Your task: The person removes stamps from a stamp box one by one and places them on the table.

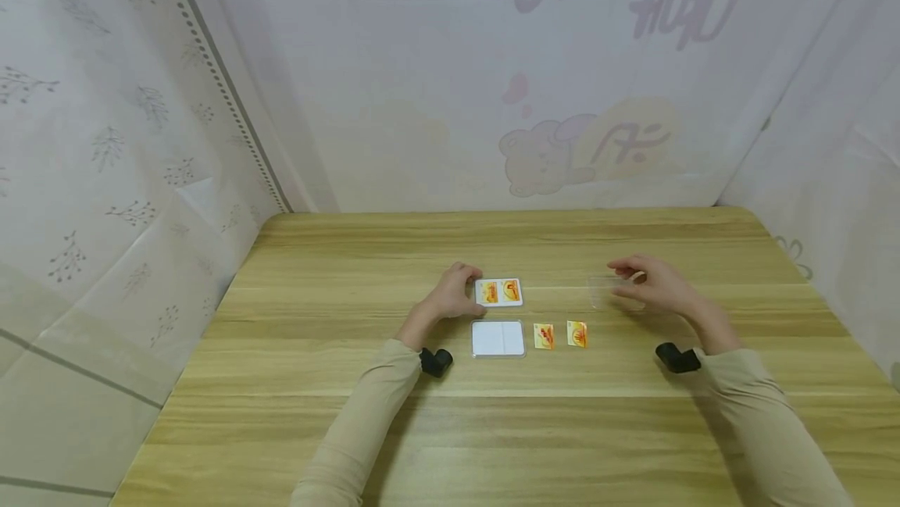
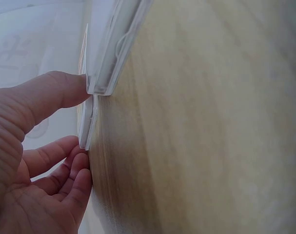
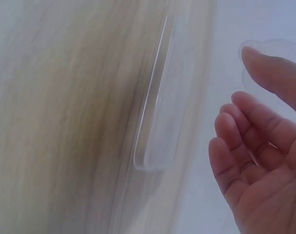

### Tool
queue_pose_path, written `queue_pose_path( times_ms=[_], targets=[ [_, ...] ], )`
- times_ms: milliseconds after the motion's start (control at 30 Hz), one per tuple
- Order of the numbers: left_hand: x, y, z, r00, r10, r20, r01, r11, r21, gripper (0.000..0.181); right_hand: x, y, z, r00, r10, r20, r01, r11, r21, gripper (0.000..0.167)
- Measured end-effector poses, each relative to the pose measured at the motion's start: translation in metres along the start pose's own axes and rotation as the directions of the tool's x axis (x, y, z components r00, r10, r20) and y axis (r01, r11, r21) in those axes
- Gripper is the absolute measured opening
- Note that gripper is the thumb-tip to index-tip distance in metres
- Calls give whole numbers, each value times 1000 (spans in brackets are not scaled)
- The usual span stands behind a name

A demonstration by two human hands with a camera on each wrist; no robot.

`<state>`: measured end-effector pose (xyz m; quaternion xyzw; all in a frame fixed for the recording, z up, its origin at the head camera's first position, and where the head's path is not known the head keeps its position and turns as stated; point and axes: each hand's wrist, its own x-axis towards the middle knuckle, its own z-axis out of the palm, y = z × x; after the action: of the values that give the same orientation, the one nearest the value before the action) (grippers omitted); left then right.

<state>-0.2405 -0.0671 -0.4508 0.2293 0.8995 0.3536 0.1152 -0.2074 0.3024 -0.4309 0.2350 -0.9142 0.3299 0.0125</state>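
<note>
Pale cloth (image 1: 394,93), printed with a faint bear (image 1: 534,159), hangs behind a round-cornered wood-grain table (image 1: 366,249)

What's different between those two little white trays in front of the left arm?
The far tray shows two orange-and-yellow pictures, while the near tray is plain white with a dividing line. The left hand has its thumb and fingers round the far tray's left end; no hand holds the near tray. Both are white rectangles with rounded corners.
</note>
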Motion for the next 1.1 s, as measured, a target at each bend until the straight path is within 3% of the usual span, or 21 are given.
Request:
queue_pose_path(
  times_ms=[867,1100],
  targets=[
    [-1,1,0,1000,9,-6,-9,1000,2,61,25,-21,18,999,-35,-11,36,991,126,36],
    [-1,2,-1,1000,4,-3,-4,1000,5,61,32,-26,24,998,-57,4,56,991,121,37]
  ],
)
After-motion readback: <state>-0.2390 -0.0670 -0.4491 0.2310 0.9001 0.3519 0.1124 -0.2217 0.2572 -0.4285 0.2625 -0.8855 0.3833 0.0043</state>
